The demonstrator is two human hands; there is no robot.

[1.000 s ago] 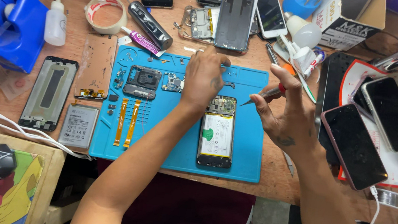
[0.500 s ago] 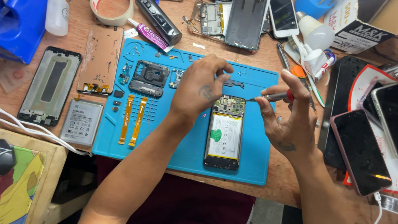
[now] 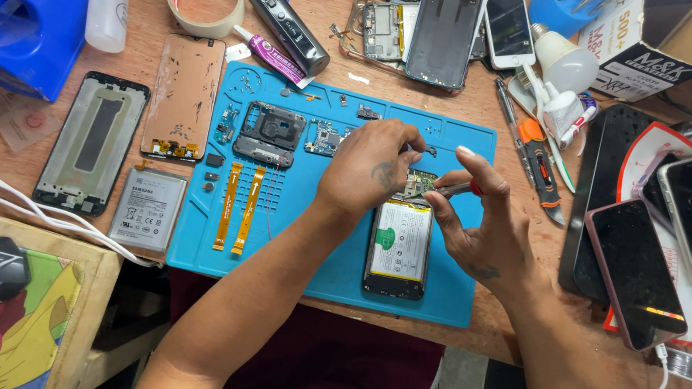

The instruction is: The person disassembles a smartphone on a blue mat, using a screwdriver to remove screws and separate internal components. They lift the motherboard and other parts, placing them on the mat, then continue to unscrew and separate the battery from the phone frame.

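Head view: I note the opened phone lying flat on the blue mat, its back off. My left hand presses on its top end, fingers curled, steadying it. My right hand pinches a thin tool, tip at the exposed board. Removed parts sit left on the mat, clear of the work; the bench carries the rest.

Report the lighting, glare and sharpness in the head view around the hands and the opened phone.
Head view: even, soft light; faint shadows under the left hand and right hand; opened phone on the blue mat sharp; mild glare on dark phone screens at right; slight wide-angle bending at edges.
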